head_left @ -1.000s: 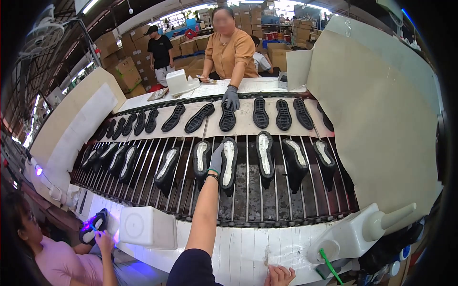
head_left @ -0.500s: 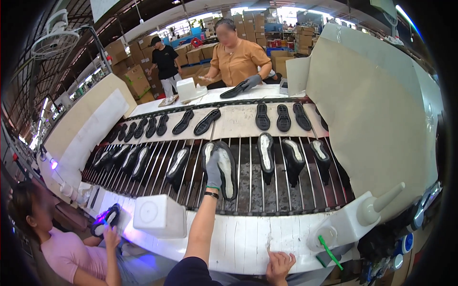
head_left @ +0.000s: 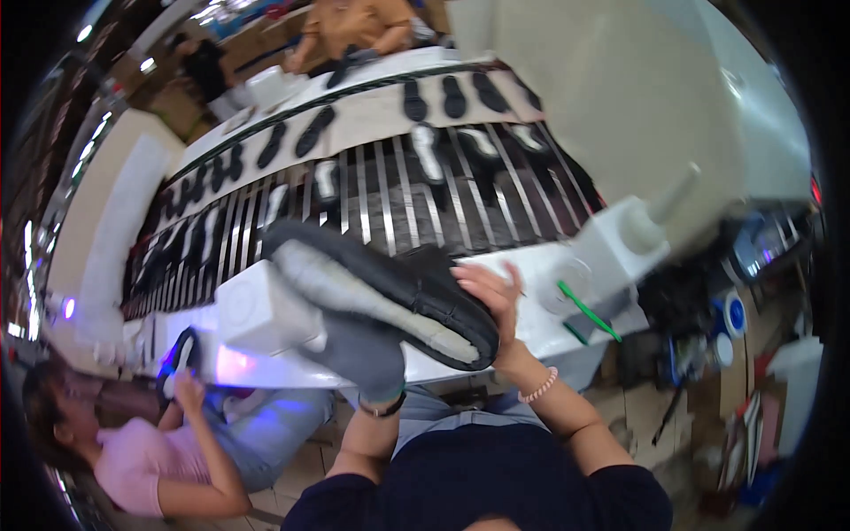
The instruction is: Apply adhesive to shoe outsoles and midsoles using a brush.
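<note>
A black shoe upper (head_left: 403,281) is tilted in front of me, its long whitish underside facing up and its heel end to the right. My left hand (head_left: 350,350), in a grey glove, is closed around its underneath side near the middle; motion blurs the fingers. At the heel end my bare right hand (head_left: 489,296) grips the upper, with fingers against its black side and the thumb hidden. Beyond lie several more black uppers with pale undersides, one being an upper (head_left: 427,152) on the metal bars (head_left: 365,190). Past them runs a row of black soles (head_left: 414,102).
A white block-shaped container (head_left: 248,305) stands left on the white ledge (head_left: 434,367). At right are a white container with a nozzle (head_left: 633,232) and a green-handled brush (head_left: 586,310). A co-worker in pink (head_left: 146,442) handles a shoe at lower left; another person in orange (head_left: 354,26) works opposite.
My left hand has lifted the shoe upper off the bars and brought it toward me. My right hand has left the ledge and taken hold of its heel end. The view has tipped downward.
</note>
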The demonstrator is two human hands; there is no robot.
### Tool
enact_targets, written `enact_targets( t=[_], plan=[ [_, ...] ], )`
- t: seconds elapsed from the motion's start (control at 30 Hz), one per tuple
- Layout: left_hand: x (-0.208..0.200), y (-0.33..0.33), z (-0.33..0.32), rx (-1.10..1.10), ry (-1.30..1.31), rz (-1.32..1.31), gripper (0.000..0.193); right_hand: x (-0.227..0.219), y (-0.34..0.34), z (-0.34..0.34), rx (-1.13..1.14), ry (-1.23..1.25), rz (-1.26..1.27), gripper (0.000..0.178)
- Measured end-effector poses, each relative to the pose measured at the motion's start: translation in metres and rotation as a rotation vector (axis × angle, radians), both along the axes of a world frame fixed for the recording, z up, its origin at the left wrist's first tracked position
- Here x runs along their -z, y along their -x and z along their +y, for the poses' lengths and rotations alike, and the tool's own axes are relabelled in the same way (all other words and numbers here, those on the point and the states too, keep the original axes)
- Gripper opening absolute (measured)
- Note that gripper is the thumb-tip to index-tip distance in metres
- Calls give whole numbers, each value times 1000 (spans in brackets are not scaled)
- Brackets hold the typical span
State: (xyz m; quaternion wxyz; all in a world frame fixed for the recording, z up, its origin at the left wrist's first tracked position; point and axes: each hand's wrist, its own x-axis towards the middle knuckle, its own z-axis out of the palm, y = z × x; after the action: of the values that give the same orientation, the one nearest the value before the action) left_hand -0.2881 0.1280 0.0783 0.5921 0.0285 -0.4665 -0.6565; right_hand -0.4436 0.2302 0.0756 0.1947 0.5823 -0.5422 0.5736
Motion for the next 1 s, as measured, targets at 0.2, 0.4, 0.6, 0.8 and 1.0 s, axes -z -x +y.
enact_targets(
  t=[0.2, 0.4, 0.6, 0.8, 1.0],
  plan=[
    [70, -33, 17, 506, -145, 268, 63, -34, -7, 52, -622, -428, -737, 72],
    [92, -23, 53, -303, 261, -485, 54, -9, 73, 100, 370, -710, -112, 29],
    [138, -2, 70, -387, 285, -949, 54, 54, 98, 145, 806, -1054, -312, 18],
    [144, -6, 90, -228, 342, -1031, 60, 51, 100, 141, 825, -1100, -239, 12],
    [112, 0, 91, -273, 494, -1218, 62, 57, 114, 156, 623, -994, -470, 18]
  ],
)
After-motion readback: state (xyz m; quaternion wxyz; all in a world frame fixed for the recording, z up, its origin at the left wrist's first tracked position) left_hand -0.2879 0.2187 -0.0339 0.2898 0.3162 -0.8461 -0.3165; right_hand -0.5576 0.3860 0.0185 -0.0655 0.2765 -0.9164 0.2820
